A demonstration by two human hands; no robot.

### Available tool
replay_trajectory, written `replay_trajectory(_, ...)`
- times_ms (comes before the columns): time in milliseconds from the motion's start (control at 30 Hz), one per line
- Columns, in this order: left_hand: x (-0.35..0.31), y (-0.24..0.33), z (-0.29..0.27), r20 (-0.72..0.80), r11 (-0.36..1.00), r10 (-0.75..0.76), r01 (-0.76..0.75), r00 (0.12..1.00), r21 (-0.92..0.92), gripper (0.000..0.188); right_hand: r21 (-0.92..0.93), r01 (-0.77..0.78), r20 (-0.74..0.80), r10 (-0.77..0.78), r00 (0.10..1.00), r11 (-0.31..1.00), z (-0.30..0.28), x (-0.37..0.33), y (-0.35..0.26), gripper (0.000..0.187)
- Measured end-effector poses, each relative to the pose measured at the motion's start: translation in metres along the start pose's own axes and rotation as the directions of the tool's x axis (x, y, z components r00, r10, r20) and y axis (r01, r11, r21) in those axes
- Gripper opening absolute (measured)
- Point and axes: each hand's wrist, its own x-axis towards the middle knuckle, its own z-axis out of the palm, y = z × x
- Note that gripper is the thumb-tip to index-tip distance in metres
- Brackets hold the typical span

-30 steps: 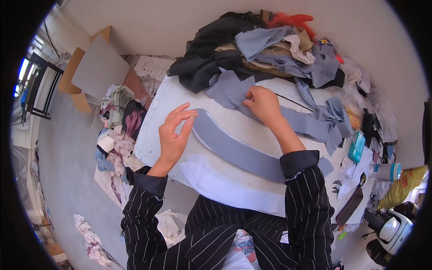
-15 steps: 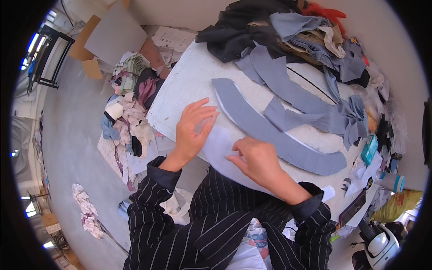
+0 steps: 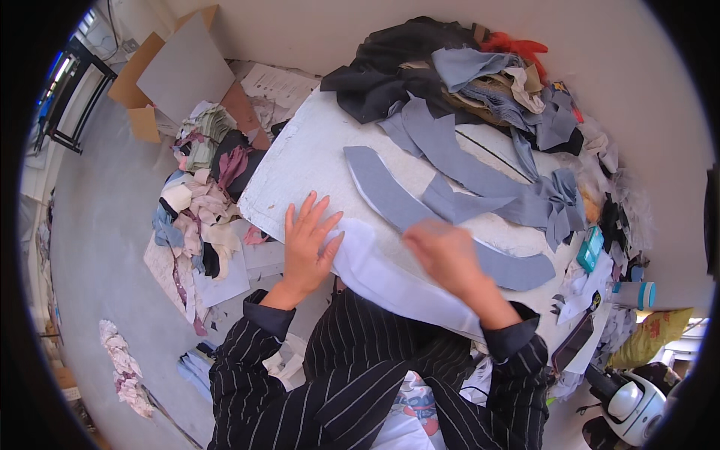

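Observation:
At the table's near left edge, my left hand [image 3: 306,247] is spread flat, its thumb touching the end of a curved white strip [image 3: 409,289]. The strip lies along the near edge above my lap; whether it is paper or fabric I cannot tell. Motion blurs my right hand [image 3: 448,259], which hovers between the white strip and a curved grey fabric piece [image 3: 514,268]; its fingers look curled, but their hold is unclear. A white edge shows along the grey piece. Beyond it lie a smaller grey scrap [image 3: 459,201] and a long grey cloth strip [image 3: 465,161].
Black cloth [image 3: 405,64] and mixed scraps heap at the table's far side. A teal box [image 3: 590,249], a phone [image 3: 573,341] and a lidded jar [image 3: 634,293] sit at the right. Left of the white table [image 3: 281,169] are scrap piles [image 3: 206,210] and a cardboard box [image 3: 184,79].
My left hand has moved down and opened wider at the white strip's end. My right hand has shifted right and now blurs. The strip shows more of its length; the whole view has shifted slightly.

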Motion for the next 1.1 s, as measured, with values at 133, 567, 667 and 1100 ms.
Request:
replay_trajectory(133, 0.016, 0.002, -0.011, -0.073, 0.999, 0.013, -0.016, 0.997, -0.033, 0.03, -0.195, -0.149, -0.052, 0.141, 0.989, 0.969, -0.057, 0.015, 0.046, 0.019)
replay_trajectory(567, 0.025, -0.01, -0.01, -0.076, 1.0, -0.003, 0.002, 0.997, -0.013, 0.022, -0.307, -0.248, -0.198, 0.193, 0.961, 0.919, -0.056, 0.072, 0.091, 0.026)
replay_trajectory(667, 0.025, -0.01, -0.015, -0.115, 0.992, -0.093, 0.082, 0.989, -0.098, 0.021, -0.375, -0.133, -0.463, -0.061, 0.884, 0.917, -0.076, 0.079, 0.07, 0.043)
replay_trajectory(1100, -0.015, 0.002, 0.001, 0.052, 0.995, -0.023, 0.017, 0.998, 0.096, 0.035, -0.038, -0.16, 0.16, 0.164, 0.973, 0.986, 0.062, 0.03, -0.016, 0.033)
